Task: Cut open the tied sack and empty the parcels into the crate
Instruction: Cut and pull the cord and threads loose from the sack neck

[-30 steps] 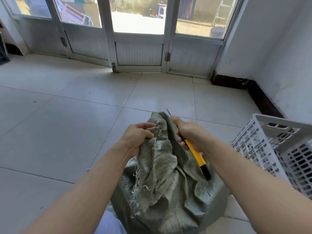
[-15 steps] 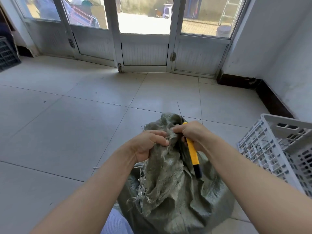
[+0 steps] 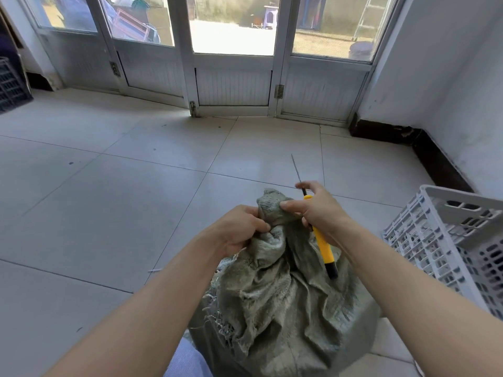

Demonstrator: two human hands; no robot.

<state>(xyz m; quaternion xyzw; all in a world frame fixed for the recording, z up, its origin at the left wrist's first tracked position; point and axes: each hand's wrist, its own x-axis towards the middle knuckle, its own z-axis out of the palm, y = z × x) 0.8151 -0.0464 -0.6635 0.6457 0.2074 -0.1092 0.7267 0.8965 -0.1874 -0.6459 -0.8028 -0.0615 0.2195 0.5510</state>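
Left hand (image 3: 239,229) gripping sack (image 3: 285,308) neck, right hand (image 3: 318,210) clutching yellow knife (image 3: 322,244), crate (image 3: 462,197) just right, tiled floor (image 3: 136,186) ahead

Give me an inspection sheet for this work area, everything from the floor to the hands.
Surface: pale tiled floor, sack standing on it.
Job's things: grey-green woven sack, neck bunched, no parcels visible; yellow-handled utility knife, thin blade out; white slotted plastic crate, right of the sack.
Clutter: small pale scrap on the floor.
Grips: left hand grips the sack's neck; right hand holds the knife, thumb against the sack top.
Cables: nothing seen.
Surroundings: glazed white-framed doors ahead; dark crate at left edge; white wall on right.
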